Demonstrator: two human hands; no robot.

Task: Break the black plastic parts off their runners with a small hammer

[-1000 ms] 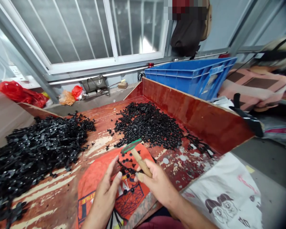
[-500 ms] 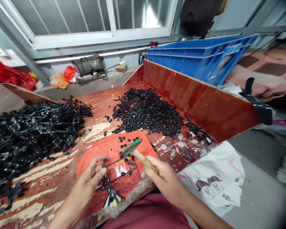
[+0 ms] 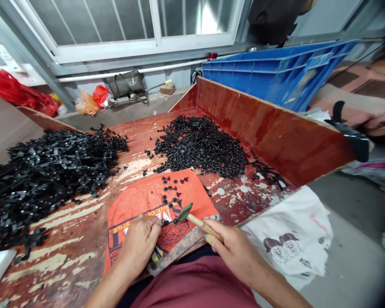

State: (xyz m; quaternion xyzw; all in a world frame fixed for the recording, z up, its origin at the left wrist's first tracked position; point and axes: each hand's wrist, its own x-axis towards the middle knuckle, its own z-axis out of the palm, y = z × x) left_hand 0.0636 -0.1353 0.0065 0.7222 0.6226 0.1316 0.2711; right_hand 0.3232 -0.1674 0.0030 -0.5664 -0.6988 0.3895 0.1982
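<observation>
My right hand (image 3: 226, 239) is closed around the wooden handle of a small hammer (image 3: 207, 228). Its green head is low over an orange printed cloth (image 3: 192, 192), just right of my left fingertips. My left hand (image 3: 141, 239) is closed, knuckles up, over the cloth's front part. A small black part (image 3: 162, 222) shows at its fingertips; the rest of that part is hidden under the hand. Several small round black pieces (image 3: 170, 188) lie in rough rows on the cloth, the nearest beside the hammer head.
A big heap of black jointed parts (image 3: 57, 167) covers the table's left; a heap of small black pieces (image 3: 202, 147) lies behind the cloth. A red wooden side board (image 3: 269, 124) borders the right, with a blue crate (image 3: 244, 79) beyond. A white bag (image 3: 291, 239) hangs at front right.
My left hand has moved right and turned over the black part, now mostly hidden. The hammer has come down nearer the left fingertips. The view has shifted slightly.
</observation>
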